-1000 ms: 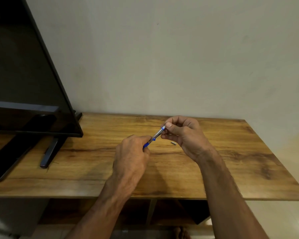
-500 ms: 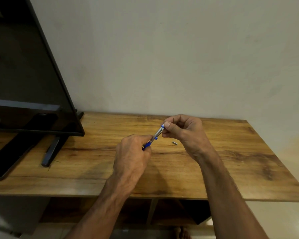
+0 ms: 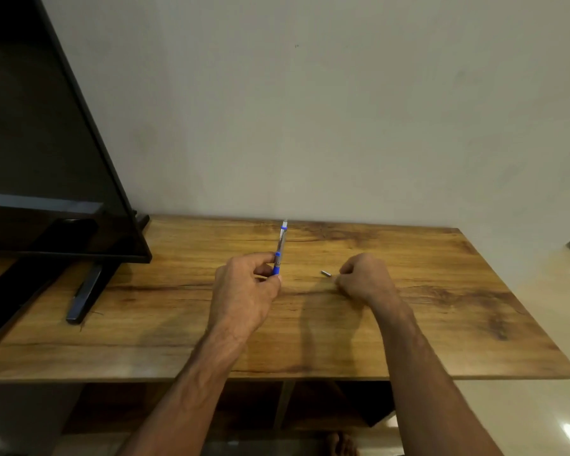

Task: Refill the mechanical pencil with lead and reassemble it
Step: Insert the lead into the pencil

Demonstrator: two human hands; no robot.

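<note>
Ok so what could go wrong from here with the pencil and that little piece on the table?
The small metal piece lies loose on the table by the right hand; a nudge might send it rolling away. The left hand alone holds the pencil upright by its lower end, so it could slip or tip.

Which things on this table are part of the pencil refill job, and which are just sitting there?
Part of the job:
mechanical pencil, held in left hand
small metal piece on the table, by right hand

Just there:
television
TV stand foot
</note>
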